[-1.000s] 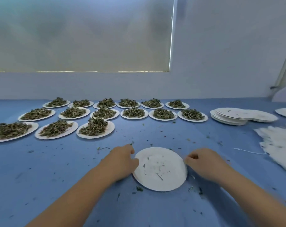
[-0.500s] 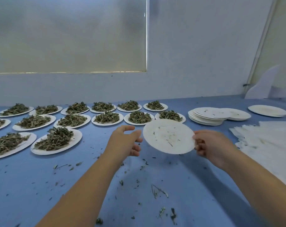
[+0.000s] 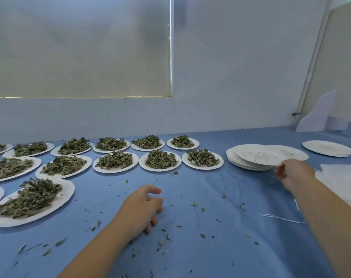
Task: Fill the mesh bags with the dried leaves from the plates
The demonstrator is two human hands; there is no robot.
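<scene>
Several white plates heaped with dried leaves (image 3: pixel 160 159) stand in rows across the blue table, the nearest one (image 3: pixel 30 199) at the left. My right hand (image 3: pixel 293 173) pinches the near edge of an empty white plate (image 3: pixel 255 155) that lies on top of a stack of empty plates (image 3: pixel 243 166). My left hand (image 3: pixel 142 209) rests on the cloth in the middle, fingers loosely curled and holding nothing. A pile of white mesh bags (image 3: pixel 345 183) lies at the right edge, partly behind my right arm.
Another empty plate (image 3: pixel 327 148) sits at the far right. A loose white string (image 3: pixel 281 217) and scattered leaf crumbs (image 3: pixel 194 204) lie on the blue tablecloth (image 3: pixel 200 247). A wall runs close behind the plates.
My right hand carried the empty plate from in front of me to the right and onto the stack. My left hand let go of it and dropped to the table.
</scene>
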